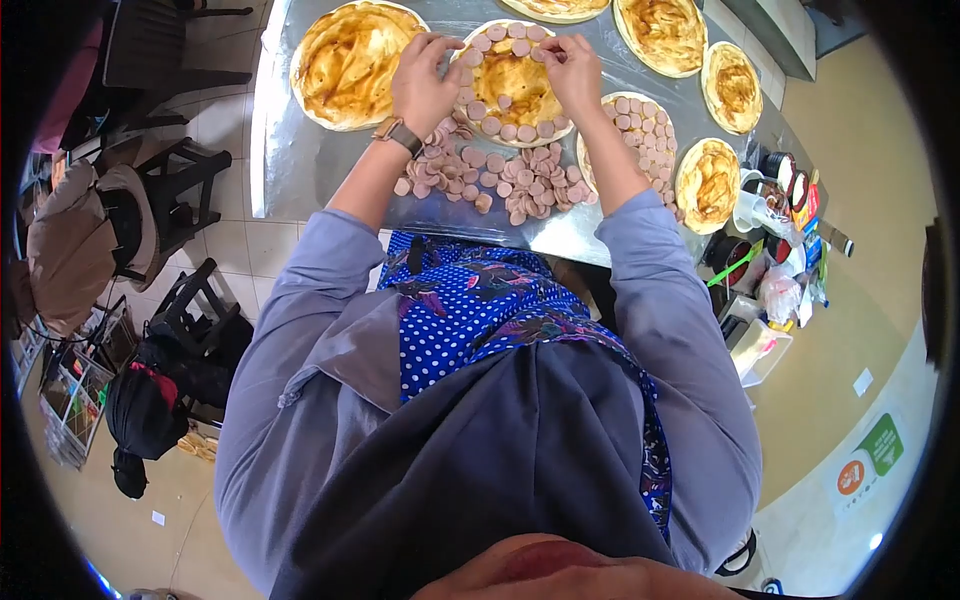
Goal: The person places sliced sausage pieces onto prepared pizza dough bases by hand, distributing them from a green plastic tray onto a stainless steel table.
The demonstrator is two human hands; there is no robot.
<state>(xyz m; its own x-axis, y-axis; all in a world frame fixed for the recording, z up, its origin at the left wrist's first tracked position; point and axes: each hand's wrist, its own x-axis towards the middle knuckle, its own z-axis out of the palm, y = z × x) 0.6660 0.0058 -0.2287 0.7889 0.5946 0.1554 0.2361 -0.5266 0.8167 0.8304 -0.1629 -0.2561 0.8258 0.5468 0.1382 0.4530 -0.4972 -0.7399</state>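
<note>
A round sauced pizza base (512, 85) lies on the metal table (300, 160), ringed with pink sausage slices. My left hand (422, 82) rests at its left rim, fingers pinched on a slice. Over its upper right rim, my right hand (572, 68) pinches another slice. A loose heap of sausage slices (500, 175) lies on the table just below the base, between my forearms. A watch sits on my left wrist.
A plain sauced base (352, 62) lies to the left, one covered with slices (645, 130) to the right, and several more beyond. Sauce tubs and packets (775, 215) crowd the table's right end. Black stools (170, 190) and bags stand on the floor at left.
</note>
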